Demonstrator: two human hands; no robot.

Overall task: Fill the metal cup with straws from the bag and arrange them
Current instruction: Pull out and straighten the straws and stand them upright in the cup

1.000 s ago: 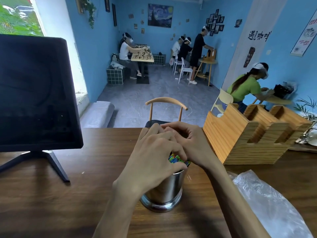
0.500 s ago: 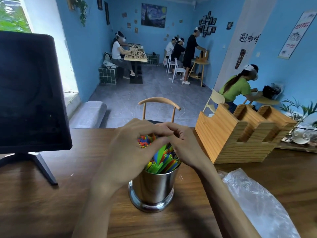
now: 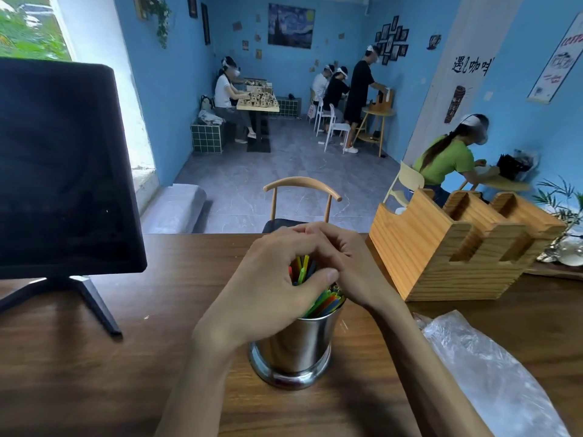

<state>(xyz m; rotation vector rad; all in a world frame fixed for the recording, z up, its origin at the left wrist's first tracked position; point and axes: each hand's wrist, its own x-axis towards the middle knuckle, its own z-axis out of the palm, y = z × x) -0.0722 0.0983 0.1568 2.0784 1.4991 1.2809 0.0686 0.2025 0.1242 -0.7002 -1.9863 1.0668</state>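
A shiny metal cup point(image 3: 293, 348) stands upright on the wooden table point(image 3: 94, 373) in front of me. Coloured straws point(image 3: 325, 302) stick up out of it, green, orange, blue and yellow. My left hand point(image 3: 268, 288) curls round the upper part of the straw bundle, thumb across the front. My right hand point(image 3: 350, 266) closes on the same bundle from the right, its fingers meeting those of the left above the cup. The straw tips are hidden by my fingers. An empty-looking clear plastic bag point(image 3: 492, 373) lies on the table at the right.
A dark monitor point(image 3: 60, 171) on a stand occupies the left of the table. A wooden organiser box point(image 3: 457, 247) sits at the back right. A chair back point(image 3: 303, 184) rises just beyond the table edge. Several people work at tables further back in the room.
Both hands have lifted from pressing low over the cup's mouth to gripping the straws higher up. More of the straw bundle shows above the rim now.
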